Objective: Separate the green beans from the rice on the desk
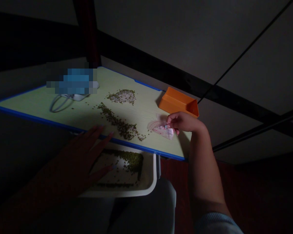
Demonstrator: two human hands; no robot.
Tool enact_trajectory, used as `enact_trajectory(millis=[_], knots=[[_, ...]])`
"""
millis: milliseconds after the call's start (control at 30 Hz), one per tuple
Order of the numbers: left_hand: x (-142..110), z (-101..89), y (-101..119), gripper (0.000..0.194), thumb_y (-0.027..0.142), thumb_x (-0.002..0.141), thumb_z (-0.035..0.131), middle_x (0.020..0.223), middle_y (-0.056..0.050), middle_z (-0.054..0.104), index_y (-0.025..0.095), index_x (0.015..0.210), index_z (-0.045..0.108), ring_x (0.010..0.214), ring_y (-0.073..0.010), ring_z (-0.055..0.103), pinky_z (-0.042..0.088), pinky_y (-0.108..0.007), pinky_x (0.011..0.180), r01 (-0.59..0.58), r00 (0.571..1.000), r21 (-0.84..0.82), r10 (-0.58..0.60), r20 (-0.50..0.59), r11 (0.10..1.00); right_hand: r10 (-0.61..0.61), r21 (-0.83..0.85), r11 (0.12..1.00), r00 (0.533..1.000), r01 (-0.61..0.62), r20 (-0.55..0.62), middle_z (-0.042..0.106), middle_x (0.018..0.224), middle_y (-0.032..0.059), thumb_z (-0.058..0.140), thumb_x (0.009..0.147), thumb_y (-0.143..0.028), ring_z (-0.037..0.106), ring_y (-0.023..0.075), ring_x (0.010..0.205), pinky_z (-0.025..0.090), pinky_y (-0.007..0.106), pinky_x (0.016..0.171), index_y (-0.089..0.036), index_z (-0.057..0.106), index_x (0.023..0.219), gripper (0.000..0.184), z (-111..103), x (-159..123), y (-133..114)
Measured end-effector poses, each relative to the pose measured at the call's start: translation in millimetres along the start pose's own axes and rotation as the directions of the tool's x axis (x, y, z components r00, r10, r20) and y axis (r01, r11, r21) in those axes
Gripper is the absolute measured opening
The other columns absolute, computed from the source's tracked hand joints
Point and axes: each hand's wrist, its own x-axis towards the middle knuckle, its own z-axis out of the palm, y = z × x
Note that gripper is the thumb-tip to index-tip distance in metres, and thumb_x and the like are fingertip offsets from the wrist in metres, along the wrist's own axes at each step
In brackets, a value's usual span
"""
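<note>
My right hand pinches a clear, half-round plastic protractor with pinkish marks, close over the right part of the pale yellow board. To its left lies a dark strip of small greenish grains. Behind that strip is a second pile, with pale bits among green ones. My left hand, in deep shadow, has its fingers spread at the board's near edge, above a white tray. Inside the tray are more green grains; the hand hides its left part.
An orange open box stands at the board's back right edge. On the left are a blurred-out blue object and a looped pale cable. The board has a raised-looking blue rim. Dark cabinet panels rise behind it.
</note>
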Motion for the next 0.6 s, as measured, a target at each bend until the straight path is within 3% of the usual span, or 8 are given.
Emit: enact_trajectory(millis=[133,367,600], knots=[[2.1,-0.7,1.2,0.079,0.061,0.076,0.045,0.155,-0.01,0.021,0.028,0.143,0.021,0.141,-0.0284,0.024,0.032,-0.048,0.11,0.009,1.0,0.003,-0.009,0.006,1.0,-0.026,0.005,1.0,1.0,0.026,0.001,0.056,0.051,-0.0053,0.06,0.074,-0.021,0.052,0.0063,0.042,0.042,0.02,0.044,-0.017,0.053,0.069,0.01,-2.7,-3.4,-0.5],[2.6,0.1,1.1,0.079,0.062,0.075,0.045,0.155,-0.01,0.021,0.029,0.143,0.021,0.141,-0.0285,0.025,0.032,-0.048,0.109,0.01,1.0,-0.007,-0.01,0.004,1.0,0.065,-0.029,0.998,0.988,-0.061,0.142,0.057,0.049,-0.0055,0.062,0.071,-0.02,0.054,0.007,0.041,0.041,0.019,0.043,-0.017,0.054,0.068,0.009,-6.1,-7.6,0.5],[1.7,0.6,0.9,0.08,0.062,0.075,0.045,0.156,-0.009,0.019,0.028,0.143,0.019,0.142,-0.0274,0.022,0.03,-0.047,0.111,0.013,1.0,-0.003,-0.013,0.005,1.0,0.126,-0.046,0.991,0.988,-0.122,0.085,0.058,0.049,-0.0048,0.056,0.07,-0.012,0.056,0.0083,0.043,0.042,0.02,0.044,-0.017,0.054,0.069,0.005,-4.0,-5.2,-2.7]])
